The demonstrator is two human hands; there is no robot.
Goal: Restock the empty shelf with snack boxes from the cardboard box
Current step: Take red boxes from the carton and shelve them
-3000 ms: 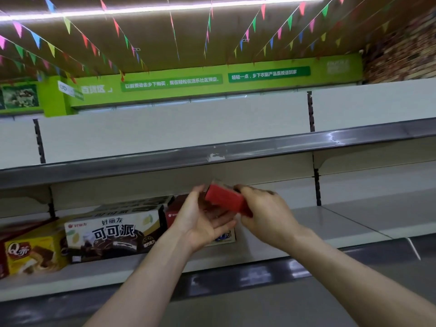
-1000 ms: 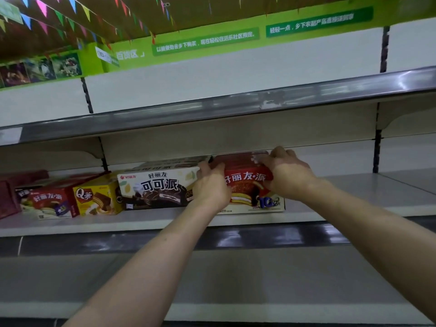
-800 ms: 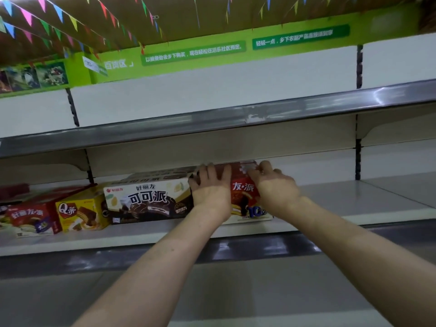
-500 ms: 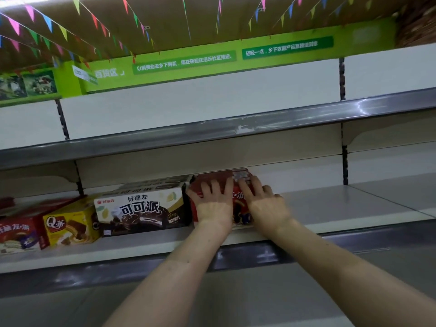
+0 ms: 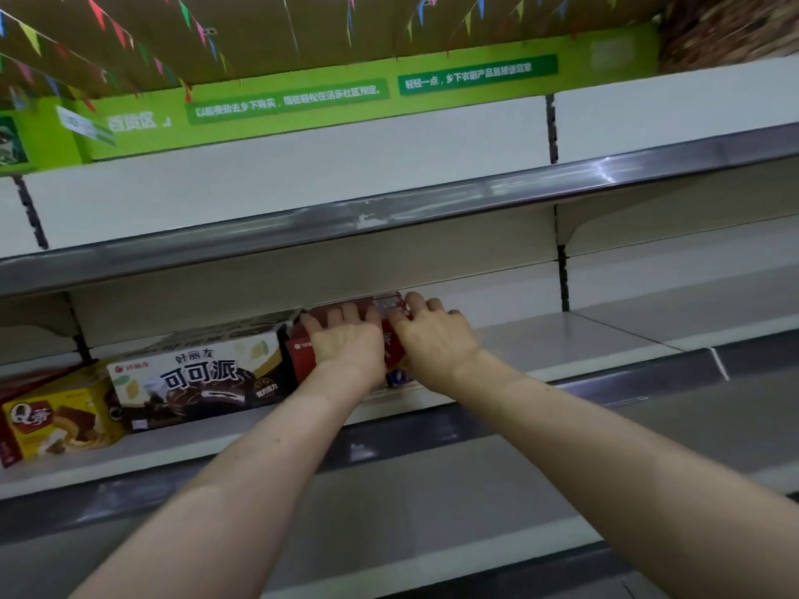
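可可派 box (image 5: 199,373), red box (image 5: 298,352) just right, Q蒂 box (image 5: 56,421) left

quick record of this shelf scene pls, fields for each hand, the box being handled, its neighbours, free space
left hand: flat against the front of the red snack box, fingers straight
right hand: flat on the same box's right part, fingertips reaching its top edge
box position: upright on the shelf, close beside the cocoa pie box
row further left: yellow box
free space: bare shelf right of the red snack box
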